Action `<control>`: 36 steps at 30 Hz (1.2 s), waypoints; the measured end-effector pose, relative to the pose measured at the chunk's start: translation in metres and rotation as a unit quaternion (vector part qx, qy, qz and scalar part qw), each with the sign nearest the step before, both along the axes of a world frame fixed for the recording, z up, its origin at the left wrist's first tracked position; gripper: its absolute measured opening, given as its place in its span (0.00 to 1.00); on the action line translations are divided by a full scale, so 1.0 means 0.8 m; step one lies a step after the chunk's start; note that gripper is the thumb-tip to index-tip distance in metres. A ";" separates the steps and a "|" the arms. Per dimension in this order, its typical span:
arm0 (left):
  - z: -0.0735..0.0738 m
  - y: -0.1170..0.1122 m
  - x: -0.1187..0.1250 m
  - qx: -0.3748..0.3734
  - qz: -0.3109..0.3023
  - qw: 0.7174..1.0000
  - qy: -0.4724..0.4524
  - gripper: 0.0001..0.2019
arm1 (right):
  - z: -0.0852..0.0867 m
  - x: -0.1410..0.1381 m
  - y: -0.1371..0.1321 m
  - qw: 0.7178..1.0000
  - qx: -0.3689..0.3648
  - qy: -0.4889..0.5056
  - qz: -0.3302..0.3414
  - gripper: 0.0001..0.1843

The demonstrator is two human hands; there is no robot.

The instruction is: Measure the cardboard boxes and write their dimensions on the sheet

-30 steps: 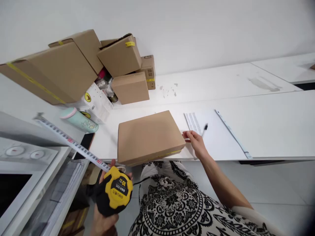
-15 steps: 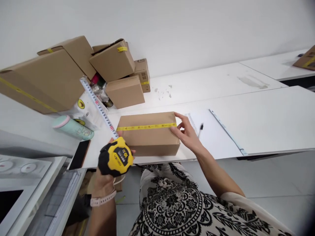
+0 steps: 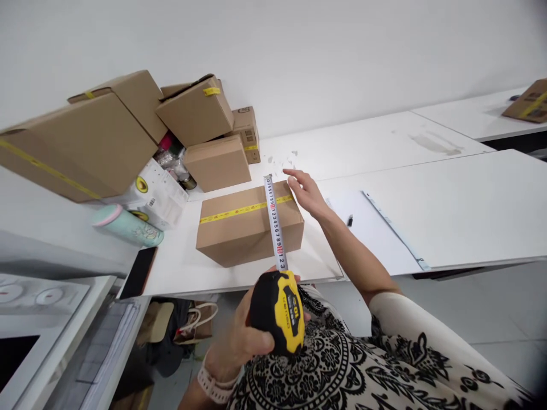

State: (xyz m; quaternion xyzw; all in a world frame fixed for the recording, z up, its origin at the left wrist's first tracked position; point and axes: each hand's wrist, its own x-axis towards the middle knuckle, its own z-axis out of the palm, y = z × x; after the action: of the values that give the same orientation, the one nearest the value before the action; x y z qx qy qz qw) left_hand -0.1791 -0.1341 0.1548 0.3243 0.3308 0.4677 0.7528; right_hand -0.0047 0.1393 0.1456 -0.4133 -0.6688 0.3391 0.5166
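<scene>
A brown cardboard box [image 3: 239, 230] sealed with yellow tape sits near the front edge of the white table [image 3: 448, 193]. My left hand [image 3: 243, 341] grips a yellow and black tape measure [image 3: 280, 310] in front of the table edge. Its white blade [image 3: 274, 219] runs up across the right part of the box top to the far edge. My right hand [image 3: 305, 191] hovers at the box's far right corner, fingers spread, close to the blade's tip.
Several cardboard boxes [image 3: 128, 128] are stacked at the back left against the wall. A mint bottle [image 3: 126, 225] and a white carton [image 3: 160, 193] lie beside them. A phone [image 3: 139, 270] rests at the left table edge. Paper sheets [image 3: 376, 233] and a pen [image 3: 349, 220] lie to the right.
The box has been turned at an angle. My left hand carried the tape measure from the box's left to its front right, and the blade now crosses the box. My right hand rose to the far corner.
</scene>
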 end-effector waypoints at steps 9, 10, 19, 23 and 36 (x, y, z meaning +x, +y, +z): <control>0.031 0.018 0.036 -0.010 -0.045 0.999 -0.012 0.33 | 0.017 -0.042 0.050 0.980 -0.172 0.013 0.095 0.13; 0.029 0.017 0.039 -0.011 -0.048 0.999 -0.017 0.32 | 0.017 -0.043 0.050 0.977 -0.188 0.017 0.103 0.13; 0.023 0.012 0.052 -0.038 -0.034 0.998 -0.041 0.38 | 0.019 -0.046 0.050 0.959 -0.255 0.053 0.114 0.15; 0.025 0.009 0.055 -0.048 -0.038 0.997 -0.051 0.35 | 0.020 -0.046 0.048 0.957 -0.257 0.055 0.120 0.15; 0.019 0.007 0.032 -0.036 -0.045 0.998 0.011 0.53 | 0.031 -0.031 0.035 0.972 -0.171 0.120 0.109 0.16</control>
State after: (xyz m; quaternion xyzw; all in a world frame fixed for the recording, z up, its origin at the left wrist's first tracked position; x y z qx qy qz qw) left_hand -0.1531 -0.1281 0.1704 0.3165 0.3407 0.4172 0.7808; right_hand -0.0291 0.1677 0.1704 -0.3762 -0.5752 0.5498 0.4747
